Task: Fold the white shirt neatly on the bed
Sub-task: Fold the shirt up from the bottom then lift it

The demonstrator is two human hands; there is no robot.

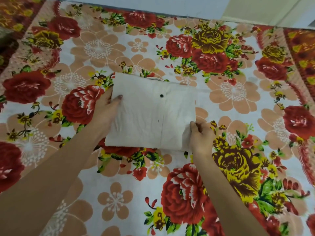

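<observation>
The white shirt (151,113) lies folded into a compact rectangle in the middle of the bed (129,167), its button placket running down the centre with one dark button showing. My left hand (107,111) grips the shirt's left edge, thumb on top and fingers tucked underneath. My right hand (201,137) holds the near right corner, thumb pressed on the cloth. The collar edge peeks out at the far side.
The bed wears a floral sheet with red, yellow and peach flowers. A pale wall or floor strip (187,5) runs beyond the far edge. A dark patterned border (301,48) marks the sheet's right side, another the left.
</observation>
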